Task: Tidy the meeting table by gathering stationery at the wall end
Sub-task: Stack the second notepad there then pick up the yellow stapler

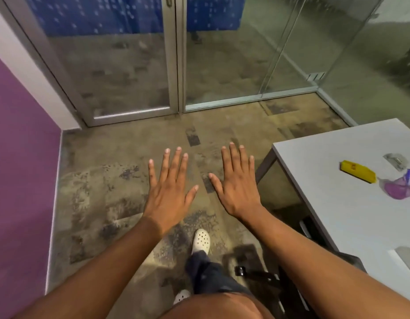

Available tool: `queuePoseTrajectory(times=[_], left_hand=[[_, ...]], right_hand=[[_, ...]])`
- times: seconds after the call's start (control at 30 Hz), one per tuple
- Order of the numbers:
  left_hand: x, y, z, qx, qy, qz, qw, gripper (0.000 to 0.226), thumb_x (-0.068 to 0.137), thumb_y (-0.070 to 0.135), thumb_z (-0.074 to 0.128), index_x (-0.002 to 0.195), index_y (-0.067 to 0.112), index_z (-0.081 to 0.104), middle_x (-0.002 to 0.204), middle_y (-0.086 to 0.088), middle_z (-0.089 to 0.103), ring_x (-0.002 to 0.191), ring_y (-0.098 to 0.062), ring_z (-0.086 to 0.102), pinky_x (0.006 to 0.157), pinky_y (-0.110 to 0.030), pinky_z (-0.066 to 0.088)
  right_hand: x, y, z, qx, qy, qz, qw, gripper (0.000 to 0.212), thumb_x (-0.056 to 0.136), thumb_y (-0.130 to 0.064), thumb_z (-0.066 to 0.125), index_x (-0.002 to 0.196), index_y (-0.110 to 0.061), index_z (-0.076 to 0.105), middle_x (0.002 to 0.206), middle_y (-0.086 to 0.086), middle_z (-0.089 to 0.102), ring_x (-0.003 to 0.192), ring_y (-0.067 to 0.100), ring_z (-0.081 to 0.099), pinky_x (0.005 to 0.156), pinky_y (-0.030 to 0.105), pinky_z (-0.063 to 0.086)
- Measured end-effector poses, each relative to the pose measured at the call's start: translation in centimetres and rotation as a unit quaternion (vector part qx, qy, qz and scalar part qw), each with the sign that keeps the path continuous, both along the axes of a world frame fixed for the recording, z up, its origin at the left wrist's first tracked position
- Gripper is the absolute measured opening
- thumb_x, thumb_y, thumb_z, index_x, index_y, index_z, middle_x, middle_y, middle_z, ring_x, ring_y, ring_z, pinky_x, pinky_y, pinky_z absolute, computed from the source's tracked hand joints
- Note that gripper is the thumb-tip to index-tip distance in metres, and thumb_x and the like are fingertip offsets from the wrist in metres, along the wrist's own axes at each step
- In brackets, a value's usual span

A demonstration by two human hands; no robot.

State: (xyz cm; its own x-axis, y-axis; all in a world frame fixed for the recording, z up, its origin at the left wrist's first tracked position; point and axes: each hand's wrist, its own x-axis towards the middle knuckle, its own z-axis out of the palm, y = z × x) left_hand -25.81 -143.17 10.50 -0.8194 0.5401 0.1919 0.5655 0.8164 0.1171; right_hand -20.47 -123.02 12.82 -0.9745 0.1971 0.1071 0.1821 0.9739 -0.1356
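Note:
My left hand [170, 185] and my right hand [237, 183] are held out flat over the floor, palms down, fingers spread, holding nothing. To the right stands a white meeting table [337, 215]. A yellow stapler-like object [358, 171] lies on it near the far corner. Behind it rests a small clear plastic packet [396, 160], and beside it a purple mesh holder [400, 187] lies tipped with a blue pen [409, 176] in it. A pale flat strip [408, 259] lies at the table's right edge, partly cut off. Both hands are left of the table, apart from it.
Glass doors with metal frames [180, 65] close off the far side. A purple wall [20, 180] runs along the left. A dark chair [291, 268] sits under the table's near edge. My white-shoed foot [201, 241] is on the mottled floor.

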Motion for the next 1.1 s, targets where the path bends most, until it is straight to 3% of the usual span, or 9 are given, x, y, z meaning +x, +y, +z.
queuePoseTrajectory(times=[0.1, 0.27, 0.63, 0.8, 1.1], left_hand=[[-4.6, 0.4, -1.3, -0.019, -0.013, 0.008, 1.000, 0.085, 0.107, 0.060, 0.027, 0.166, 0.013, -0.011, 0.175, -0.008, -0.018, 0.161, -0.030, -0.019, 0.127, -0.067, 0.003], [-14.2, 2.9, -1.9, -0.053, 0.008, -0.015, 0.998, 0.084, 0.106, 0.057, 0.037, 0.167, 0.009, 0.006, 0.177, -0.013, 0.001, 0.163, -0.034, -0.002, 0.126, -0.068, 0.011], [-31.2, 11.1, -0.1, -0.029, -0.014, -0.033, 0.999, 0.089, 0.104, 0.065, 0.033, 0.168, 0.014, -0.002, 0.177, -0.007, -0.010, 0.163, -0.028, -0.013, 0.129, -0.065, 0.001], [-38.9, 17.4, -0.1, -0.034, -0.005, -0.074, 0.997, 0.089, 0.105, 0.068, 0.026, 0.167, 0.014, -0.008, 0.176, -0.007, -0.017, 0.162, -0.028, -0.017, 0.128, -0.065, 0.000], [-55.1, 30.7, -1.8, -0.029, -0.009, -0.209, 0.977, 0.088, 0.104, 0.067, 0.026, 0.168, 0.010, 0.006, 0.177, -0.011, -0.003, 0.163, -0.031, -0.009, 0.128, -0.065, 0.001]], right_hand=[[-4.5, 0.4, -1.8, -0.009, -0.006, 0.004, 1.000, 0.080, 0.107, -0.064, 0.019, 0.168, -0.014, 0.004, 0.176, 0.012, -0.004, 0.163, 0.032, -0.010, 0.130, 0.058, 0.002], [-13.6, 3.3, -3.9, -0.036, -0.017, -0.010, 0.999, 0.080, 0.107, -0.064, 0.019, 0.168, -0.013, 0.005, 0.176, 0.011, -0.004, 0.163, 0.031, -0.011, 0.131, 0.057, 0.002], [-28.6, 12.5, -3.5, -0.037, -0.018, -0.026, 0.999, 0.082, 0.106, -0.066, 0.019, 0.168, -0.014, 0.003, 0.176, 0.010, -0.008, 0.162, 0.030, -0.016, 0.131, 0.058, 0.002], [-34.3, 17.3, -3.5, -0.039, -0.026, -0.076, 0.996, 0.083, 0.106, -0.067, 0.018, 0.168, -0.015, -0.001, 0.176, 0.009, -0.012, 0.161, 0.030, -0.018, 0.130, 0.058, 0.000], [-45.1, 27.1, -4.3, -0.035, -0.063, -0.205, 0.976, 0.084, 0.106, -0.068, 0.015, 0.167, -0.016, -0.008, 0.174, 0.009, -0.020, 0.159, 0.030, -0.025, 0.130, 0.059, 0.000]])
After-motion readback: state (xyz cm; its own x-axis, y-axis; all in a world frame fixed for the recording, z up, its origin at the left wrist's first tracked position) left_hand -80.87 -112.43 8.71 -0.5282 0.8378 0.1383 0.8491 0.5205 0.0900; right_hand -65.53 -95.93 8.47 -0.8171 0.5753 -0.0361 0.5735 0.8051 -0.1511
